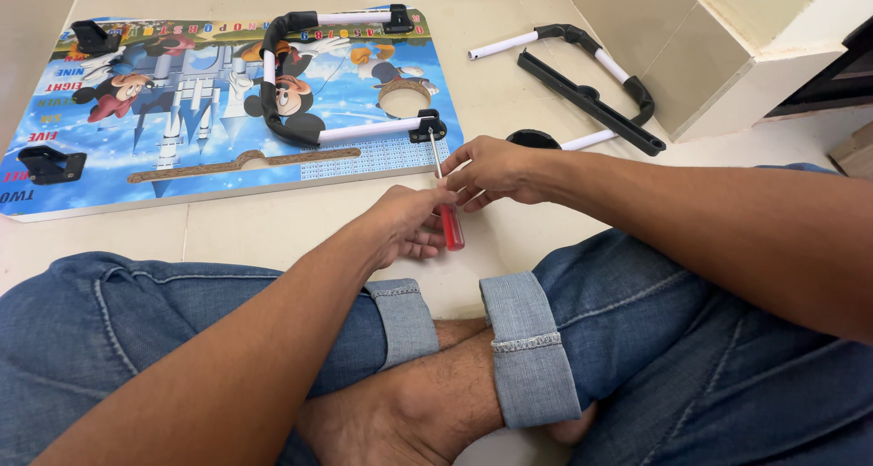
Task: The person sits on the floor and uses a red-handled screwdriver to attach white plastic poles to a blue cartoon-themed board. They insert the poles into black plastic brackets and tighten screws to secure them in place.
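- Screwdriver [446, 202]: red translucent handle, thin metal shaft. Held over the tile floor just in front of the crossed legs; shaft points up and away, its tip at the black bracket [427, 126] on the board's near right corner. Whether the tip touches the bracket cannot be told.
- Left hand [406, 222]: fingers curled narrowly around the red handle, thumb side against it; grip closed on the tool.
- Right hand [491, 169]: fingers pinched together on the upper handle where it meets the shaft; closed on the same screwdriver, just beside the left hand and touching it.
- Board [209, 111]: flat rectangular tabletop with a blue cartoon print, lying on the floor ahead of the hands; a round hole at the right and a long brown slot along the near edge.
- Fitted leg [273, 84]: black-and-white U-shaped tube frame lying folded on the board, both ends seated in black brackets.
- Two loose clips [53, 164]: black, on the board's left side, one near and one far.
- Spare leg [582, 75]: second black-and-white tube frame with a black bar, on the floor right of the board, apart from it, near a tiled step.
- Floor [273, 234]: pale tiles.
- Legs: crossed, blue jeans with turned-up cuffs, bare feet.
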